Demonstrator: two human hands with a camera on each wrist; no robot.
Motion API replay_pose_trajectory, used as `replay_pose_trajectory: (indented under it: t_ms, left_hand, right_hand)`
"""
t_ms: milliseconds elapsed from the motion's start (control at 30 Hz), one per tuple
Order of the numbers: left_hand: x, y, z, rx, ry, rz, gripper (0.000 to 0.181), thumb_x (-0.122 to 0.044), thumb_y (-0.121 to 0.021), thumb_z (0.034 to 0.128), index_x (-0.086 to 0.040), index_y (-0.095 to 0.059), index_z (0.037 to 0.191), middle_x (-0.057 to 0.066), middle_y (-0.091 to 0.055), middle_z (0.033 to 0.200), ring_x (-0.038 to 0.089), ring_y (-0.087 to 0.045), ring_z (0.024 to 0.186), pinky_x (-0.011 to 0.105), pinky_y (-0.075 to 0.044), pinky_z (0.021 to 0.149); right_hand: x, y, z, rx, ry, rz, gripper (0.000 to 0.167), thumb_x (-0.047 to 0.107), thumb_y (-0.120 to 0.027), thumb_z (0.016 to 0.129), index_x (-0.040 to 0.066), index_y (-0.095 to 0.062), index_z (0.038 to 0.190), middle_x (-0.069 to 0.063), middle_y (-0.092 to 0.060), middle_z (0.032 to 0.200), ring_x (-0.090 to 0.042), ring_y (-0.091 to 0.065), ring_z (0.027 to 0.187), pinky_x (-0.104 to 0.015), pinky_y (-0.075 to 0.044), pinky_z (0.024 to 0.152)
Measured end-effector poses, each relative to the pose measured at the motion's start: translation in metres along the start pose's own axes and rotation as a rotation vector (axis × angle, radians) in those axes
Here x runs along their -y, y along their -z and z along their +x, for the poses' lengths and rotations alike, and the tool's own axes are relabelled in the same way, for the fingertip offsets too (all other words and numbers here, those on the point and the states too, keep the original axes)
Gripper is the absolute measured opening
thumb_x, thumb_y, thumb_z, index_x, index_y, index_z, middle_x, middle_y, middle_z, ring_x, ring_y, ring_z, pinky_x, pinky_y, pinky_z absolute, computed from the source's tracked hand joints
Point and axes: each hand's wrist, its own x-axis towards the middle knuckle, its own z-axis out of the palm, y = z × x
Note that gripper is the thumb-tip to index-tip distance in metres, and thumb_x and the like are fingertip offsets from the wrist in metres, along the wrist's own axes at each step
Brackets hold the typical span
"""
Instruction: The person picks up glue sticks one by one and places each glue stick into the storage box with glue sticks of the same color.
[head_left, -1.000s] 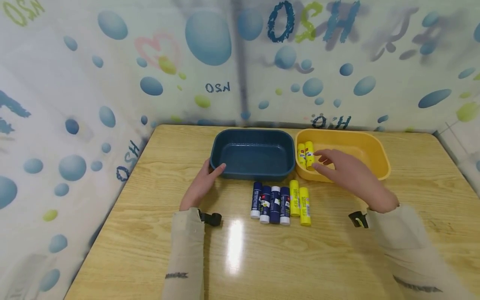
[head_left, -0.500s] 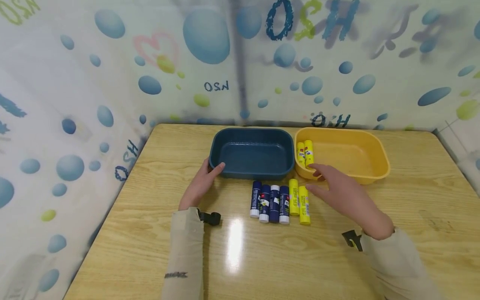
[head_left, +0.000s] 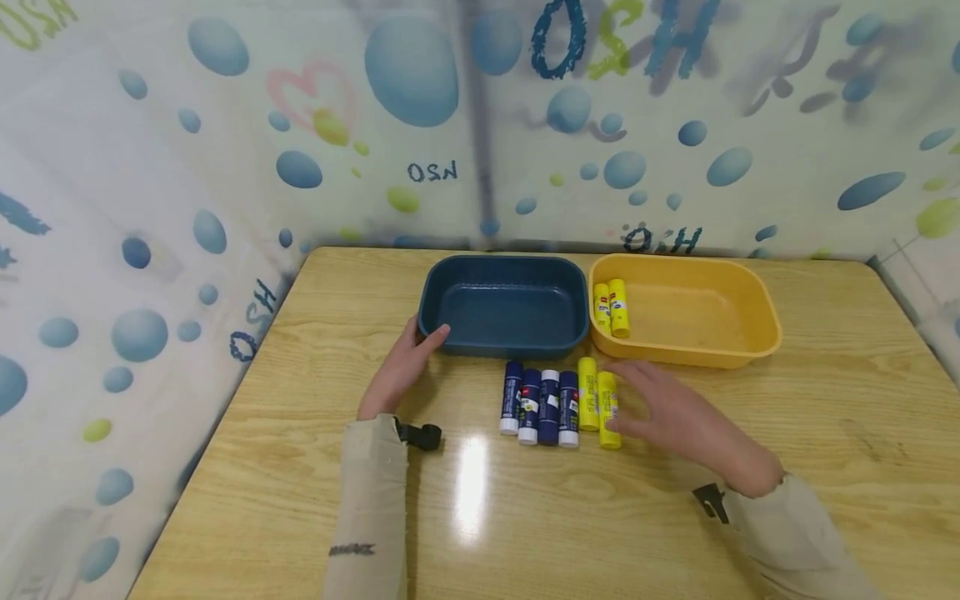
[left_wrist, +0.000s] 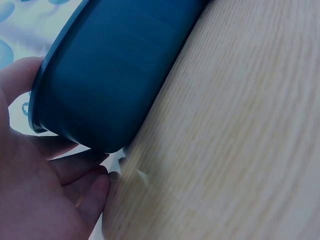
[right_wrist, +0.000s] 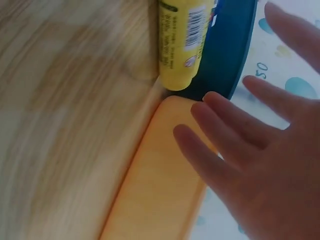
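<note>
My left hand (head_left: 397, 373) grips the near left corner of the dark blue bin (head_left: 504, 343), thumb over the rim. In the left wrist view its fingers lie against the outside wall of that bin (left_wrist: 110, 85). My right hand (head_left: 671, 417) holds nothing. Its fingers are spread around the nearer, right-hand yellow glue stick (head_left: 607, 404), which lies on the table; contact is not clear. The right wrist view shows the fingers apart from a yellow glue stick (right_wrist: 182, 45). Another yellow glue stick (head_left: 588, 396) lies just left of it.
Several dark blue glue sticks (head_left: 529, 408) lie in a row left of the yellow ones. A yellow-orange bin (head_left: 697, 354) stands against the blue bin's right side, with two yellow glue sticks (head_left: 618, 308) inside at its left end. A patterned backdrop (head_left: 420, 200) stands behind the table.
My right hand has moved out of the yellow-orange bin, toward me, to the yellow glue stick on the table. The left hand stays on the blue bin.
</note>
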Motion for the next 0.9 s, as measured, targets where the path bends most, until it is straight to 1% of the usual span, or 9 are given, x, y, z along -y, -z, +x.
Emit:
replay_pose_trajectory:
  t_ms: [67, 167, 300, 333, 400, 533, 567, 600, 900]
  left_hand:
    - [0.0, 0.0, -0.001, -0.002, 0.01, -0.002, 0.086, -0.064, -0.051, 0.0769, -0.026, -0.011, 0.143, -0.005, -0.016, 0.146, 0.012, -0.014, 0.132, 0.04, -0.017, 0.105]
    - [0.0, 0.0, -0.001, 0.009, 0.014, -0.006, 0.082, -0.061, -0.05, 0.0798, -0.027, -0.01, 0.143, -0.005, -0.015, 0.146, 0.012, -0.013, 0.132, 0.041, -0.017, 0.105]
    - [0.0, 0.001, -0.001, 0.009, 0.012, -0.01, 0.083, -0.062, -0.051, 0.0786, -0.028, -0.01, 0.143, -0.005, -0.015, 0.146, 0.011, -0.013, 0.132, 0.041, -0.017, 0.105]
    - [-0.003, 0.001, -0.003, 0.013, 0.014, -0.012, 0.084, -0.062, -0.051, 0.0784, -0.028, -0.01, 0.143, -0.005, -0.014, 0.146, 0.011, -0.013, 0.132, 0.041, -0.017, 0.105]
    - [-0.003, 0.001, -0.002, 0.009, 0.018, -0.011, 0.085, -0.063, -0.051, 0.0773, -0.028, -0.01, 0.143, -0.006, -0.014, 0.146, 0.011, -0.013, 0.132, 0.04, -0.017, 0.105]
    - [-0.003, 0.001, -0.003, 0.012, 0.017, -0.016, 0.079, -0.057, -0.05, 0.0822, -0.028, -0.01, 0.143, -0.005, -0.014, 0.146, 0.012, -0.012, 0.132, 0.041, -0.016, 0.105]
    - [0.001, 0.001, -0.001, 0.01, 0.013, -0.014, 0.078, -0.057, -0.05, 0.0822, -0.029, -0.01, 0.143, -0.006, -0.014, 0.146, 0.011, -0.013, 0.132, 0.041, -0.017, 0.105]
    - [0.001, 0.001, -0.001, 0.011, 0.01, -0.015, 0.076, -0.055, -0.05, 0.0834, -0.029, -0.011, 0.143, -0.005, -0.014, 0.146, 0.012, -0.013, 0.132, 0.041, -0.017, 0.105]
    - [0.0, 0.002, -0.001, 0.012, 0.007, -0.006, 0.08, -0.06, -0.051, 0.0802, -0.03, -0.01, 0.143, -0.005, -0.015, 0.146, 0.012, -0.013, 0.132, 0.041, -0.018, 0.105]
  right_hand:
    - [-0.002, -0.002, -0.001, 0.003, 0.005, 0.005, 0.075, 0.045, -0.068, 0.075, 0.017, -0.035, 0.137, -0.012, -0.033, 0.138, -0.032, -0.033, 0.123, -0.052, -0.032, 0.094]
    - [-0.005, -0.007, -0.001, 0.009, 0.022, 0.003, 0.079, 0.046, -0.069, 0.073, 0.016, -0.034, 0.137, -0.013, -0.031, 0.139, -0.033, -0.03, 0.124, -0.052, -0.031, 0.095]
    - [-0.008, -0.012, -0.001, 0.006, 0.05, 0.001, 0.082, 0.048, -0.07, 0.071, 0.013, -0.035, 0.137, -0.014, -0.029, 0.14, -0.034, -0.028, 0.125, -0.052, -0.03, 0.096]
    - [-0.009, -0.013, -0.001, 0.002, 0.058, 0.001, 0.083, 0.047, -0.07, 0.071, 0.013, -0.035, 0.137, -0.015, -0.029, 0.14, -0.034, -0.028, 0.125, -0.052, -0.03, 0.096]
    - [-0.011, -0.015, -0.001, 0.002, 0.067, 0.003, 0.083, 0.047, -0.071, 0.07, 0.013, -0.035, 0.137, -0.015, -0.028, 0.14, -0.034, -0.028, 0.125, -0.052, -0.029, 0.096]
    - [-0.014, -0.019, -0.001, 0.011, 0.075, 0.008, 0.081, 0.047, -0.071, 0.07, 0.016, -0.036, 0.136, -0.013, -0.026, 0.141, -0.034, -0.027, 0.126, -0.052, -0.029, 0.096]
    - [-0.014, -0.02, 0.0, 0.015, 0.075, 0.011, 0.081, 0.047, -0.071, 0.07, 0.017, -0.036, 0.136, -0.013, -0.026, 0.142, -0.034, -0.026, 0.126, -0.052, -0.029, 0.096]
    - [-0.015, -0.02, 0.0, 0.018, 0.075, 0.012, 0.082, 0.047, -0.072, 0.069, 0.017, -0.036, 0.136, -0.012, -0.025, 0.142, -0.034, -0.025, 0.126, -0.052, -0.029, 0.096]
    - [-0.02, -0.024, 0.0, 0.033, 0.092, 0.052, 0.086, 0.044, -0.075, 0.066, 0.019, -0.034, 0.137, -0.009, -0.015, 0.147, -0.031, -0.019, 0.129, -0.05, -0.028, 0.098]
